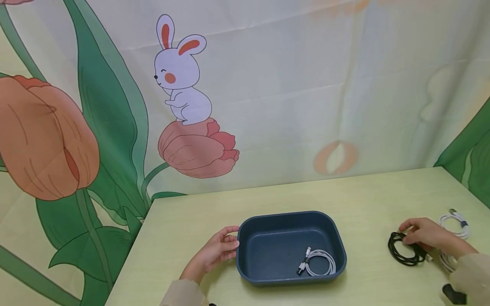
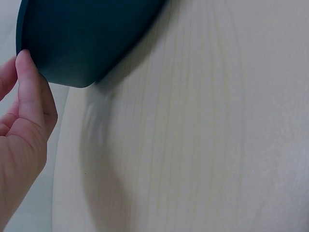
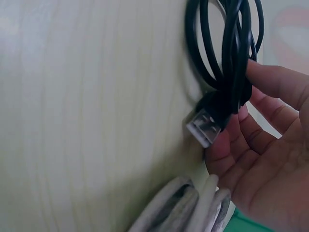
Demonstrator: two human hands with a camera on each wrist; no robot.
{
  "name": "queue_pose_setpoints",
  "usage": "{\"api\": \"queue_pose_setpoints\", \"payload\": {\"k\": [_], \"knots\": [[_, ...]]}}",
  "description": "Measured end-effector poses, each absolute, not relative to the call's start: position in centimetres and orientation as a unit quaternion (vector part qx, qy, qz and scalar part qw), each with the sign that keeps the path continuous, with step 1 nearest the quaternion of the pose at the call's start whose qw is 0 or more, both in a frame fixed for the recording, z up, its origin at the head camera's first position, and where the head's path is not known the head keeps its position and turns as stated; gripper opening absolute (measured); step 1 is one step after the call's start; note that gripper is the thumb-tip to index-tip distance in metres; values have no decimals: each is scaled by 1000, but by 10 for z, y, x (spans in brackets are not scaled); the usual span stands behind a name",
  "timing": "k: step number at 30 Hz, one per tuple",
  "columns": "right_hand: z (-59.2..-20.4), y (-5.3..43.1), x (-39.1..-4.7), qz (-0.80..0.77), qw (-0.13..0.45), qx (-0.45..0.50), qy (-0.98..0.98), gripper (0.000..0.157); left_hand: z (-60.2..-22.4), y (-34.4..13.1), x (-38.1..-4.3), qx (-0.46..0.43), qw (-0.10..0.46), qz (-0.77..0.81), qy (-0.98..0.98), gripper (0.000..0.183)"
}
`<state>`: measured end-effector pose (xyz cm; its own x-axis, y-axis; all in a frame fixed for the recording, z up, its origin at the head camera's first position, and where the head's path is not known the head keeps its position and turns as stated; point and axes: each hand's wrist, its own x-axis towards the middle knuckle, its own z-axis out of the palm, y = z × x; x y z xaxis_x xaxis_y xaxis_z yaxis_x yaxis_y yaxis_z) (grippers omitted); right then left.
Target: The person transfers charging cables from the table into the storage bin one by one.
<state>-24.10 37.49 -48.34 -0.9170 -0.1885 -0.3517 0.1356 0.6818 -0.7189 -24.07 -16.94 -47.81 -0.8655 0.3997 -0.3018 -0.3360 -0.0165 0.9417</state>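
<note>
Black cable (image 3: 241, 63) is pinched in my right hand (image 1: 425, 233), relaxed left hand (image 1: 217, 250) touching the bin (image 1: 275, 253). Pickup step, I'd guess; next needs a clean lift.

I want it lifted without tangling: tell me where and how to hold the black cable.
Probably best to pinch the black cable where its strands bunch beside the metal plug, coming from the right with thumb and fingers on opposite sides. There the strands gather into one narrow bundle; elsewhere the coil opens into loops.
</note>
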Motion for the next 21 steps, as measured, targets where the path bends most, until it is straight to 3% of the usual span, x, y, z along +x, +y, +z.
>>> {"api": "queue_pose_setpoints", "payload": {"k": [21], "knots": [[-475,377,-238,-417,218,-19,882,40,-476,-170,-240,33,261,709,655,52]]}}
